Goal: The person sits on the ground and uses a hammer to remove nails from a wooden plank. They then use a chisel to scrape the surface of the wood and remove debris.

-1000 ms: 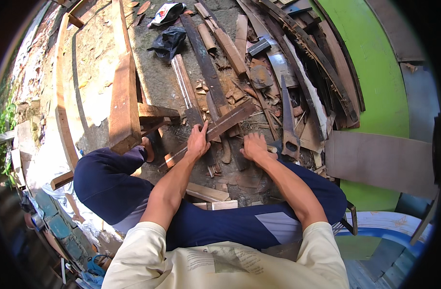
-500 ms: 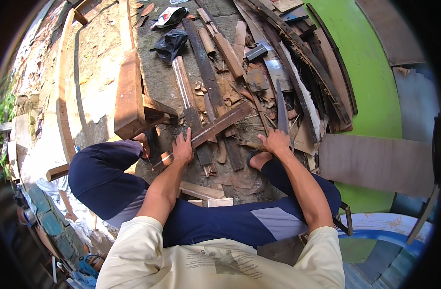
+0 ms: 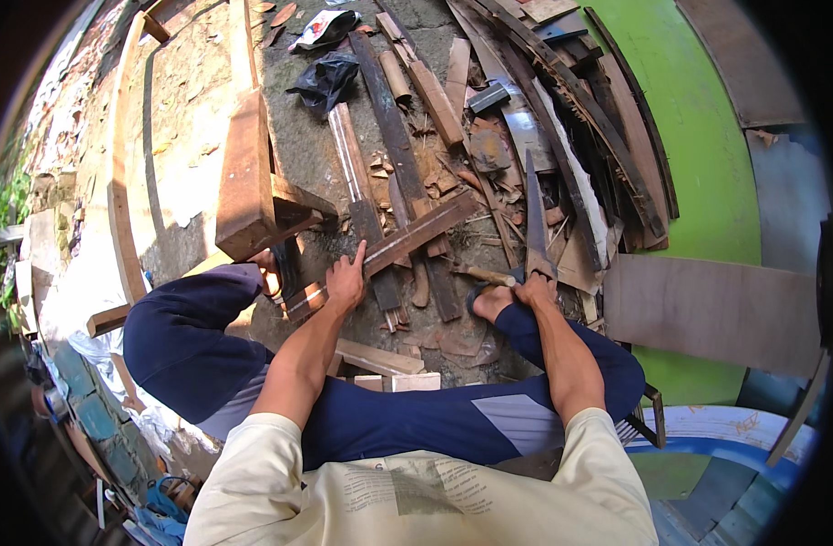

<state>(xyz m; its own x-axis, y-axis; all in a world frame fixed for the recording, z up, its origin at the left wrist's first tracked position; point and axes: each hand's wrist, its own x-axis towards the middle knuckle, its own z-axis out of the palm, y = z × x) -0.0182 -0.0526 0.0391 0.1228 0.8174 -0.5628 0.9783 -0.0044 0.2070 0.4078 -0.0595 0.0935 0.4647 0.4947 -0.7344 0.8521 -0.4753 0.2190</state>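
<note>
A brown wooden plank (image 3: 421, 235) with a pale line along it lies slantwise over other timber in front of me. My left hand (image 3: 345, 282) grips it near its lower left end, index finger stretched out and the other fingers curled around it. My right hand (image 3: 536, 290) is closed on the handle end of a handsaw (image 3: 535, 214), whose long grey blade points away from me. The saw's grip is partly hidden by my fingers. Beside that hand, near my foot, lies a short round wooden stick (image 3: 487, 275), apart from the plank.
A thick wooden frame (image 3: 245, 182) stands at the left. Long boards (image 3: 608, 136) are heaped on the right, by a green panel (image 3: 708, 173). A black plastic bag (image 3: 325, 80) lies at the far side. Offcuts (image 3: 380, 358) lie close to my legs.
My right hand has drawn back toward me and closed on the saw's handle; the saw has shifted slightly nearer. My left hand stays on the plank, with fewer fingers stretched out.
</note>
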